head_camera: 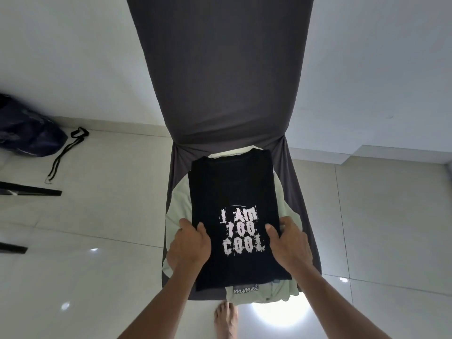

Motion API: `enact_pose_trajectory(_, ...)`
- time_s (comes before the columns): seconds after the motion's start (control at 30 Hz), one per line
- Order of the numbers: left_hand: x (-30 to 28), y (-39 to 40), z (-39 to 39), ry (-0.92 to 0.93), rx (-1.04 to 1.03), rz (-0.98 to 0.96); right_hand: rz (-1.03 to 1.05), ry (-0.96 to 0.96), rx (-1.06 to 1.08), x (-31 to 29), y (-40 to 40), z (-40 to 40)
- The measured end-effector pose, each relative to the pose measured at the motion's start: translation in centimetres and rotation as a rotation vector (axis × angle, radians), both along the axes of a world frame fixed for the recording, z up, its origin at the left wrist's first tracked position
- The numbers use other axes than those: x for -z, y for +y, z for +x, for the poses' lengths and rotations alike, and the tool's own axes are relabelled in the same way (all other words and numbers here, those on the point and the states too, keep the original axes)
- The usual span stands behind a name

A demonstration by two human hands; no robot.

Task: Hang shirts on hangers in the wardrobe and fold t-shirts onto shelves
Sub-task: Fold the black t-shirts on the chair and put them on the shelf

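A black t-shirt [230, 187] with white print reading "I AM TOO COOL" lies folded into a long rectangle on the seat of a chair in a dark grey cover [220, 69]. Under it lies a pale green garment [179, 204] whose edges stick out on both sides and at the front. My left hand [189, 243] grips the shirt's left edge, thumb on top and fingers underneath. My right hand [288, 243] grips the right edge in the same way.
The chair stands against a white wall on a glossy white tiled floor. A dark blue bag [27, 130] and a black strap [66, 152] lie on the floor at left, with dark bars [31, 190] nearer. My bare foot [226, 319] is below the seat.
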State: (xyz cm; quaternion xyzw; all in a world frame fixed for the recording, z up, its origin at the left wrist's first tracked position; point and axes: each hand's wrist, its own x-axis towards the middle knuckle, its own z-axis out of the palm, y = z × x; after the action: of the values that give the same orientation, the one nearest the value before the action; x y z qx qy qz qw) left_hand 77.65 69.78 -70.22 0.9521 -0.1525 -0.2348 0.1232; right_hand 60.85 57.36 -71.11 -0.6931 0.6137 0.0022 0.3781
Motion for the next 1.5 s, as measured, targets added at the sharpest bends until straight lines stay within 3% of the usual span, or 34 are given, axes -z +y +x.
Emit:
enact_pose_trajectory(0.47,1.4,-0.8,1.6,0.045,-0.199,-0.125,-0.01,0.031,0.105,1.3,-1.7,2.0)
enact_pose_trajectory(0.7,1.8,-0.6,1.5,0.031,-0.1,-0.099,0.015,0.015,0.075,0.9,-1.2,1.5)
enact_pose_trajectory(0.97,1.6,3.9,-0.7,0.292,-0.102,-0.113,0.209,0.034,-0.082,-0.2,-0.2,-2.1)
enact_pose_trajectory(1.17,2.8,7.4,-2.8,0.455,-0.221,-0.117,0.276,-0.019,-0.02,0.2,1.2,-5.0)
enact_pose_trajectory(1.4,2.9,7.4,-4.5,0.345,-0.237,-0.055,0.195,-0.021,0.069,1.2,2.5,-5.5)
enact_pose_trajectory(1.5,1.3,6.9,-5.0,0.011,-0.047,0.095,-0.125,0.142,-0.13,0.4,3.2,-4.5)
